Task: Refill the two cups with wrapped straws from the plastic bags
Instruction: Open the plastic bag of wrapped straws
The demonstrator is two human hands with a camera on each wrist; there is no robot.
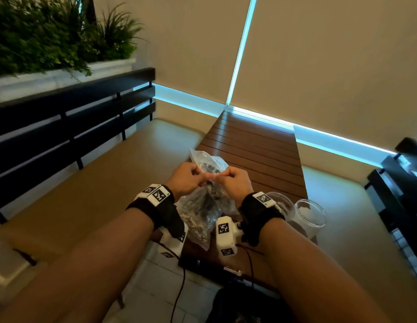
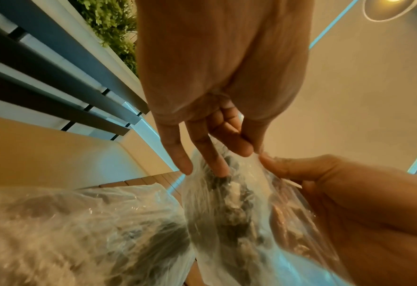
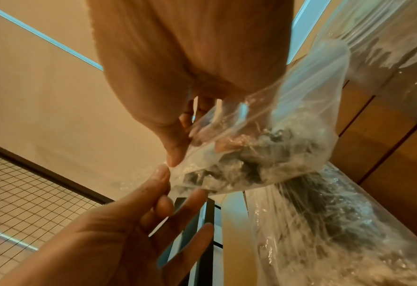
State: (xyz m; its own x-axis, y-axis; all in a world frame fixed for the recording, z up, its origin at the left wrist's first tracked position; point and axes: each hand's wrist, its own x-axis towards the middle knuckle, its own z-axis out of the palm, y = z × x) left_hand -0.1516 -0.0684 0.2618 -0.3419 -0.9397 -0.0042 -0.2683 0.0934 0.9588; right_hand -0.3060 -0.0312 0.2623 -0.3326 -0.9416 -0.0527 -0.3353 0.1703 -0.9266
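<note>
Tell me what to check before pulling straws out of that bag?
1. Left hand pinches the plastic bag edge: ok.
2. Right hand pinches the opposite edge: ok.
3. Bag mouth open wide enough: cannot tell.
4. Wrapped straws inside the held bag: ok.
5. Two glass cups upright on the wooden table, by the right wrist: ok.
6. Second bag lying under the hands: ok.

We saw the left hand (image 2: pixel 217 77) reach down from above, its thumb and forefinger pinching the top edge of a clear plastic bag (image 2: pixel 229 203) of dark straws. The right hand (image 2: pixel 364 209) pinched the same edge from the right. A second bag (image 2: pixel 75 232) lay lower left.
</note>
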